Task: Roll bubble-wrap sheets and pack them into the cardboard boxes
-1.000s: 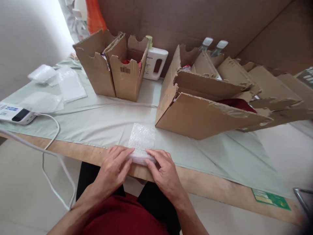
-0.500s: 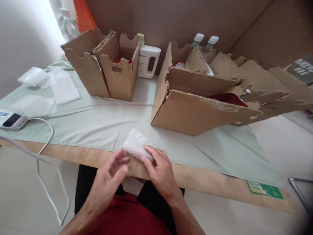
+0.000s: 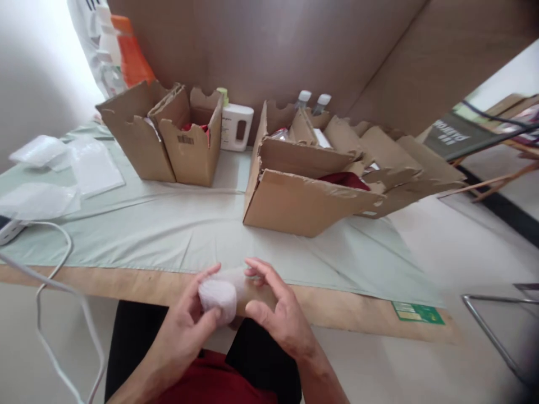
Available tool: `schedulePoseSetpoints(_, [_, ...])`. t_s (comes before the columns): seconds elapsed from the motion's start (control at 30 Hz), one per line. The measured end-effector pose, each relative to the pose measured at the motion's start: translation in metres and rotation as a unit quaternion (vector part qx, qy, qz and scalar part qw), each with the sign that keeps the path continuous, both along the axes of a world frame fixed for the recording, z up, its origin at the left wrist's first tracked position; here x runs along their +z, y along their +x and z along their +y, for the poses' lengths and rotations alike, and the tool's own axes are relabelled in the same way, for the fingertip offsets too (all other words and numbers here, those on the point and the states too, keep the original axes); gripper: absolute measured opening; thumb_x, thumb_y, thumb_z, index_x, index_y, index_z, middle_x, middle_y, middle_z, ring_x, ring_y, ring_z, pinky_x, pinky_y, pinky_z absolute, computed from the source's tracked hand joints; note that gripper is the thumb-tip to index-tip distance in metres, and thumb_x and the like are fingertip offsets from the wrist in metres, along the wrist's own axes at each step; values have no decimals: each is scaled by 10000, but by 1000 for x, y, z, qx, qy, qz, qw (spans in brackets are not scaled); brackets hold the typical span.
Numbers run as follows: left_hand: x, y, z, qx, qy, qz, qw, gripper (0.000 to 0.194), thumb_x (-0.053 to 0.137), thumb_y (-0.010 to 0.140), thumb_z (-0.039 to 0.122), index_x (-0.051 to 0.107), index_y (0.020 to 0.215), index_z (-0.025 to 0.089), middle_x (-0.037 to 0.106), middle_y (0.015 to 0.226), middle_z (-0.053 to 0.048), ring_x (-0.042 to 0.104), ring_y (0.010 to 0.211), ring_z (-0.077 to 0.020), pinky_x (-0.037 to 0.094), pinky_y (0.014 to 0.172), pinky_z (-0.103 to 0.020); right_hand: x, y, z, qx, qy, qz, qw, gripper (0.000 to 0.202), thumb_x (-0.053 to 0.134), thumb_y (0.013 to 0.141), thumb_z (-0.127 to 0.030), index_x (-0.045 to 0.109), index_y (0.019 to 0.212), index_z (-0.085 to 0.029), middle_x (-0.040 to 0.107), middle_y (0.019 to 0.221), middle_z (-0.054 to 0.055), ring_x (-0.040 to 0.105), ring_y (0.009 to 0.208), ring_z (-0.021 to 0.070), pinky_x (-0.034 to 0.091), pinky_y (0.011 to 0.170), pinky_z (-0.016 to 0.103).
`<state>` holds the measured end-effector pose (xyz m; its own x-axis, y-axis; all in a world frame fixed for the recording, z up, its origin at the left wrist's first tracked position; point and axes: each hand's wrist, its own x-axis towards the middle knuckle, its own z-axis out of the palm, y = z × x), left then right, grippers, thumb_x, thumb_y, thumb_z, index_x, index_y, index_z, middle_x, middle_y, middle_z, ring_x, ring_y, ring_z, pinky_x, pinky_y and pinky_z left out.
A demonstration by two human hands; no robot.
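A small bundle of clear bubble wrap [image 3: 219, 297] is above the table's front edge, slightly blurred. My left hand [image 3: 193, 314] grips its left side, with the thumb across the near face. To its right, my right hand [image 3: 273, 308] has its fingers apart and curved, with a gap between thumb and fingers. A thin, blurred part of the wrap reaches toward my right fingertips; whether they touch it cannot be made out.
Cardboard boxes [image 3: 311, 202] stand at centre right, and two more [image 3: 191, 154] at the back left beside a white bottle [image 3: 238, 128]. Bubble wrap pieces [image 3: 95, 165] and a white cable [image 3: 63, 247] lie at left.
My left hand has closed on the bubble wrap bundle. My right hand has let go and opened. The bundle has turned and come nearer, and the view has shifted to the right.
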<state>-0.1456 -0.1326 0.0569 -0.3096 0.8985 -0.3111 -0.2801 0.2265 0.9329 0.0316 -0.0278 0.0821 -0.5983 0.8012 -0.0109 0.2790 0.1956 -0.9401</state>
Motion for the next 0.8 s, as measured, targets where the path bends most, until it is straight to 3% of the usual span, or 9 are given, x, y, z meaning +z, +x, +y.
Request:
schedulePoseSetpoints(0.07, [-5, 6, 0, -47, 22, 123, 991, 588, 701, 888, 291, 568, 1460, 318, 662, 1425, -78, 646, 1287, -301, 526, 1088, -414, 4, 2, 2, 29, -48, -30, 998, 823, 848, 749, -462, 531, 1481, -263, 611, 1446, 98, 606, 1269, 292, 478, 1088, 424])
schedulePoseSetpoints(0.1, [-8, 9, 1, -56, 39, 176, 982, 575, 679, 900, 285, 565, 1463, 325, 637, 1460, -77, 619, 1326, -309, 512, 1111, -436, 6, 2, 2, 32, -56, -50, 997, 805, 869, 726, -393, 557, 1459, -272, 651, 1397, 81, 617, 1248, 286, 477, 1082, 416])
schedulePoseSetpoints(0.23, [-8, 16, 15, -99, 110, 304, 941, 629, 654, 929, 313, 462, 1525, 370, 662, 1415, -94, 684, 1234, -311, 595, 1006, -473, 10, 10, 3, 0, -22, -74, 997, 240, 693, 808, -164, 733, 1032, -238, 753, 920, -5, 677, 866, 190, 532, 823, 293])
schedulePoseSetpoints(0.33, [17, 14, 43, -91, 195, 407, 888, 757, 713, 887, 326, 375, 1562, 385, 627, 1428, -116, 677, 1222, -320, 607, 977, -490, 12, 29, 9, -24, 3, -70, 997, 100, 644, 811, -151, 663, 882, -219, 685, 759, -28, 628, 701, 152, 500, 655, 231])
schedulePoseSetpoints(0.47, [68, 14, 108, 49, 284, 534, 795, 730, 665, 918, 257, 349, 1572, 319, 420, 1592, -148, 448, 1465, -334, 468, 1144, -529, 22, 57, 22, 9, 31, -96, 995, 137, 640, 809, -129, 597, 879, -239, 698, 775, -42, 657, 699, 145, 503, 635, 211])
schedulePoseSetpoints(0.53, [84, 15, 141, 87, 304, 568, 760, 693, 656, 920, 224, 374, 1551, 272, 332, 1640, -170, 363, 1516, -349, 405, 1184, -557, 33, 67, 30, 31, 65, -126, 989, 148, 677, 794, -128, 611, 855, -246, 722, 797, -43, 682, 728, 153, 519, 669, 223])
schedulePoseSetpoints(0.67, [81, 18, 173, 92, 312, 570, 755, 342, 587, 920, 99, 619, 1240, 215, 426, 1574, -170, 447, 1460, -347, 452, 1139, -558, 63, 92, 52, 23, 158, -108, 981, 168, 789, 786, -219, 695, 906, -288, 763, 821, -31, 722, 703, 183, 566, 649, 263])
schedulePoseSetpoints(0.73, [70, 18, 170, 94, 320, 549, 766, 220, 573, 908, 58, 661, 1037, 213, 486, 1526, -143, 536, 1386, -323, 517, 1081, -523, 79, 107, 65, -48, 221, -40, 973, 159, 775, 839, -289, 706, 977, -331, 780, 873, -13, 745, 708, 212, 587, 598, 293])
schedulePoseSetpoints(0.8, [60, 19, 163, 96, 324, 528, 779, 193, 583, 896, 49, 662, 960, 213, 481, 1532, -131, 573, 1347, -312, 564, 1029, -496, 95, 117, 80, -159, 294, 15, 942, 174, 698, 915, -338, 687, 1083, -380, 782, 974, 16, 762, 775, 254, 604, 577, 341])
